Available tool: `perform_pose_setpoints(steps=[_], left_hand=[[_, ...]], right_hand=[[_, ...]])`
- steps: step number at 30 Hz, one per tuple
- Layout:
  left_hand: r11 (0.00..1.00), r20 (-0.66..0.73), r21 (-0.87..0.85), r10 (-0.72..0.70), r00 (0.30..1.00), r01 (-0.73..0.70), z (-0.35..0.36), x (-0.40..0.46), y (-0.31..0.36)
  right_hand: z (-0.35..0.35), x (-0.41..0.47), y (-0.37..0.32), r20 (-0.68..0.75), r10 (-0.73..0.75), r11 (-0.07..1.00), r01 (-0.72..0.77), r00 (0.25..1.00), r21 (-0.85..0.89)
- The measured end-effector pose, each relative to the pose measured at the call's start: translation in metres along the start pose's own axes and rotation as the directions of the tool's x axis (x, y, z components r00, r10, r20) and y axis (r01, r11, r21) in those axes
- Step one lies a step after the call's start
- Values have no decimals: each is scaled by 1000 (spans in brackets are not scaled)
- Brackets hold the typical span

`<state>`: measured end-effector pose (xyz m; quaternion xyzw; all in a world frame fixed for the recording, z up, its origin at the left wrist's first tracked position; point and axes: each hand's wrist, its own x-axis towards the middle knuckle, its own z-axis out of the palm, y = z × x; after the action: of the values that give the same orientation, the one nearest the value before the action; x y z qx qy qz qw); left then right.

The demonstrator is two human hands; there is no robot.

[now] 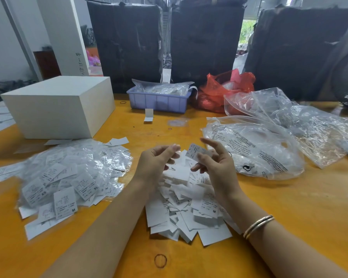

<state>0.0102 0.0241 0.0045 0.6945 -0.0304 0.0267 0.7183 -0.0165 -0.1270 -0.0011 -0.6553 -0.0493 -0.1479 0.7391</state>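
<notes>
One small white printed paper label [194, 151], raised above the heap of loose white paper labels [181, 209] at 6 o'clock on the orange table [293, 199]. Right hand [217, 169] pinches its lower edge, forefinger lifted free. Left hand [155, 163], just beside at 9 o'clock, has curled fingers; whether they hold anything cannot be told.

Soft, even daylight is falling across the orange table [289, 227], leaving only faint, soft-edged shadows. Brighter light is breaking through gaps between the dark bales [127, 47], washing out at top right. Glare is glinting off the clear plastic bags [319, 133]. The left hand [155, 163], right hand [215, 167] and its pinched label [195, 151] are blurring slightly; the wide lens is bowing the edges.
</notes>
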Motion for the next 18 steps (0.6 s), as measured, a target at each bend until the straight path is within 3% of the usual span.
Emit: perform_pose_setpoints(steps=[4,12,18], left_hand=[[997,-10,-67,-34,999,33,1,0,-1],[967,72,-241,-73,995,88,2,-2,4],[976,129,-200,-55,990,80,1,-3,2]], right_hand=[[5,-2,-1,2,-65,997,65,998,-52],[5,-3,0,-19,-61,998,62,998,29],[2,0,-1,-49,-53,995,57,997,87]])
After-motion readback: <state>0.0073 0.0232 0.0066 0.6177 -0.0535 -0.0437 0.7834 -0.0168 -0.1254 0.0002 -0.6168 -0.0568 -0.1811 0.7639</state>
